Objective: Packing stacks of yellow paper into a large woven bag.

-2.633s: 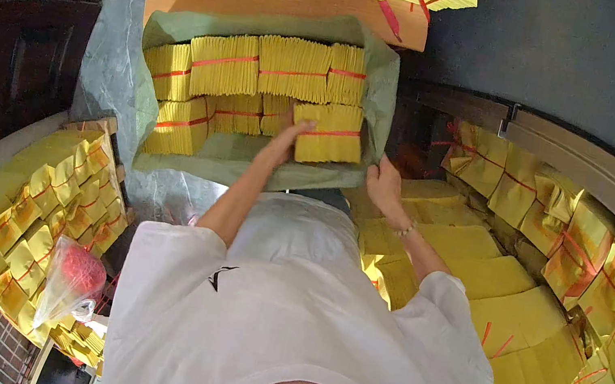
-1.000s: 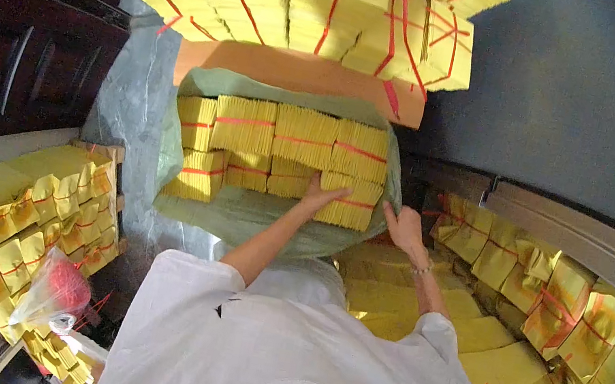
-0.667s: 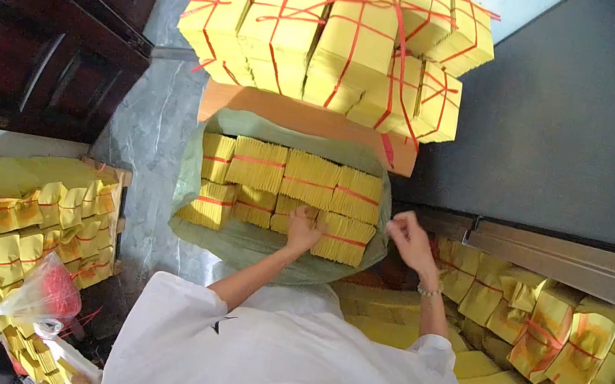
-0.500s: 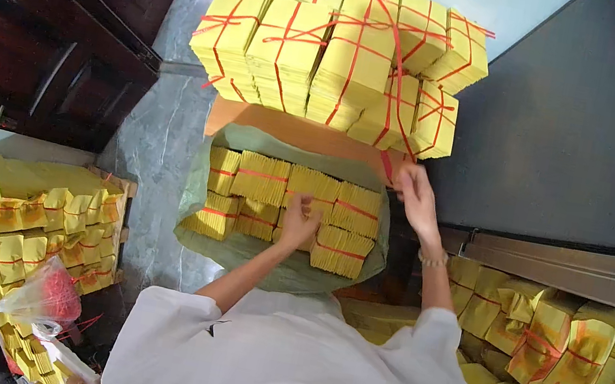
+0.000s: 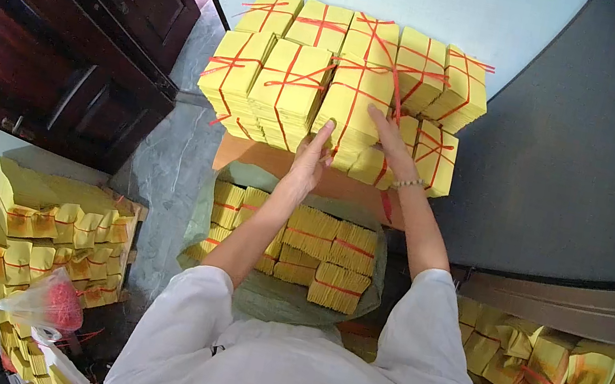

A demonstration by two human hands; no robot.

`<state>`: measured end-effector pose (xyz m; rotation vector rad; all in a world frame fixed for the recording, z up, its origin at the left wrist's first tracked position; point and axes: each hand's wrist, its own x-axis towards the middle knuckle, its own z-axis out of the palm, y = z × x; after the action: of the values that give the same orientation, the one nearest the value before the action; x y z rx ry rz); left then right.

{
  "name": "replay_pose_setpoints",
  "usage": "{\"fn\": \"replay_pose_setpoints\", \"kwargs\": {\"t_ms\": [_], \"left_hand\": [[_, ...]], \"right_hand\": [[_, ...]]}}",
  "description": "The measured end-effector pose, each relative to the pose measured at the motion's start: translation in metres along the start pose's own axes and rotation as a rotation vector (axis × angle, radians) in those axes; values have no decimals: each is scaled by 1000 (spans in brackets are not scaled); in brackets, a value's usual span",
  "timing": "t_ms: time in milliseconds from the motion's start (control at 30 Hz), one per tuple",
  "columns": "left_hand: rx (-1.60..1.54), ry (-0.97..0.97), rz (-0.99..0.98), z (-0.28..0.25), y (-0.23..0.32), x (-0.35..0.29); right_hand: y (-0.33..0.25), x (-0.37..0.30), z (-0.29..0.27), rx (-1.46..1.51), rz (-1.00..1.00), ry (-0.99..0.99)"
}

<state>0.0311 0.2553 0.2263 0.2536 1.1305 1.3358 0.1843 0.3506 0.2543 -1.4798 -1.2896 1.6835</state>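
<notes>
A bundle of yellow paper (image 5: 357, 90), tied crosswise with red plastic string, is held between my two hands at the front of the stack. My left hand (image 5: 312, 158) presses its lower left side with the thumb up. On its right side rests my right hand (image 5: 391, 137), with a beaded bracelet at the wrist; some of those fingers are hidden. Similar tied bundles (image 5: 293, 78) stand close against it and behind it. Below my forearms, an open green woven sack (image 5: 260, 182) holds several yellow paper bundles (image 5: 311, 230), each with a red band.
The stack stands on an orange-brown surface (image 5: 248, 155) by the wall. More yellow bundles are piled at left (image 5: 31, 217) and right (image 5: 563, 377). A clear plastic bag with red string (image 5: 61, 305) hangs by the left pile. A dark wooden door (image 5: 44, 55) is at far left.
My left hand has left the bundles in the sack and my right hand has let the red string go. Both have moved up onto the front bundle. The view has tilted upward.
</notes>
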Motion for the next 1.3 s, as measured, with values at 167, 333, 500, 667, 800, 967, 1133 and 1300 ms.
{"fn": "replay_pose_setpoints", "kwargs": {"t_ms": [167, 333, 500, 667, 800, 967, 1133, 1300], "left_hand": [[-9, 42, -51, 17, 3, 18], [62, 47, 56, 34, -1, 21], [144, 147, 225, 58, -13, 9], [302, 184, 300, 57, -11, -23], [334, 142, 366, 44, -17, -58], [375, 4, 619, 1, -25, -115], [436, 47, 729, -49, -23, -177], [680, 249, 646, -117, -52, -236]], "right_hand": [[38, 23, -25, 255, -55, -152], [30, 2, -33, 462, -83, -336], [55, 10, -47, 620, -142, -244], [57, -21, -39, 684, -109, -212], [59, -68, -22, 756, -126, -192], [63, -156, 26, 776, -130, -176], [124, -214, 84, 835, 7, -207], [181, -274, 109, 503, 185, -371]]}}
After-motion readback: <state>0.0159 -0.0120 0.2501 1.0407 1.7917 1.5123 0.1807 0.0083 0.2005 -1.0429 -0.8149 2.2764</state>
